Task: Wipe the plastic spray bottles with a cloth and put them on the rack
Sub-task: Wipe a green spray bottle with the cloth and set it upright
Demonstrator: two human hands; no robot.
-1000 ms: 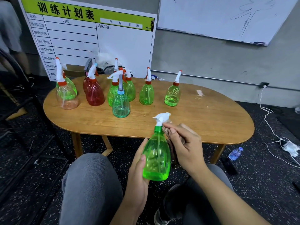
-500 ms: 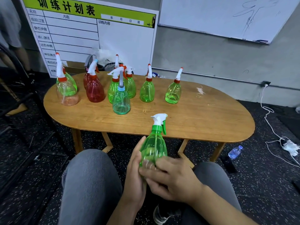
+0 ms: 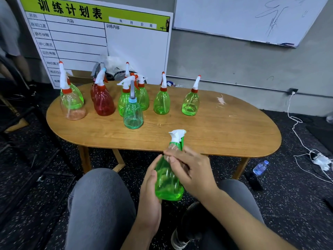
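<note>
cloth: hidden, if any, under the right hand's fingers (image 3: 173, 159)
bottle neck (image 3: 173, 147): blurred beside those fingers

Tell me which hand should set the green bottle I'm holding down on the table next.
Probably the left hand: it cups the green bottle low on its body. The right hand only grips near the neck.

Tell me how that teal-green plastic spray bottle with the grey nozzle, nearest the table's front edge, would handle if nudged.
The teal-green plastic spray bottle with the grey nozzle looks empty, so probably light and easy to slide. Its tall nozzle over a rounded body suggests a high push could tip it. The smooth wooden table likely offers little grip.
</note>
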